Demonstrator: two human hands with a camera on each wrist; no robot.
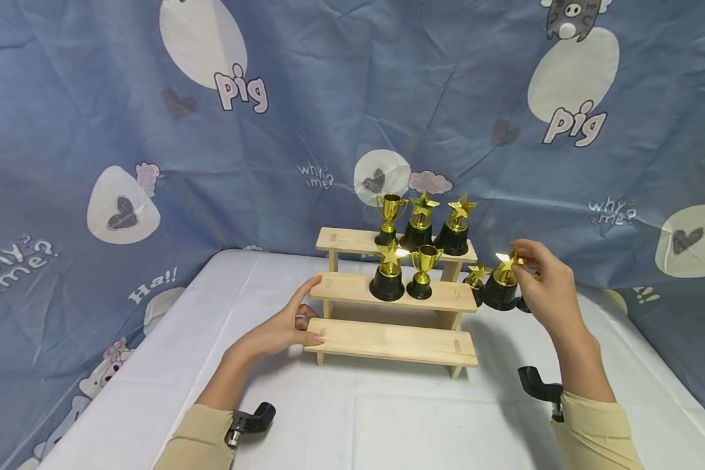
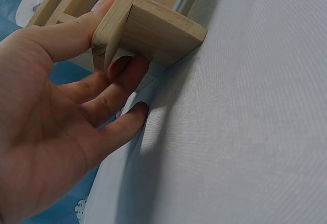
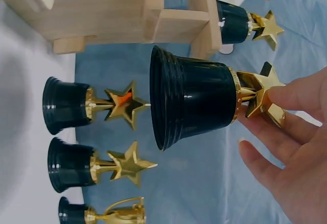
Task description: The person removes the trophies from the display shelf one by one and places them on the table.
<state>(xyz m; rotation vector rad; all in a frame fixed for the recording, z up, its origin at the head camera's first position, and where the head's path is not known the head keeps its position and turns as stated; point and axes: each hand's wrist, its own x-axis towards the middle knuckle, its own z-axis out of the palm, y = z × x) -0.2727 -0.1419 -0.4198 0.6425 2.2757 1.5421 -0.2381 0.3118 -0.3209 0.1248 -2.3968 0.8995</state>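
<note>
Left hand [image 1: 279,333] at the 9 o'clock end of a pale, three-stepped wooden stand [image 1: 388,336], thumb and fingers gripping its lowest step. Right hand [image 1: 546,284] at 3 o'clock from the stand, thumb and fingertips pinching the star of a shiny gold star trophy with round black plastic-looking base [image 1: 499,295], held off the white cloth-covered table [image 1: 411,418]. Five gold-and-black trophies [image 1: 388,282] stand on the upper two steps.
</note>
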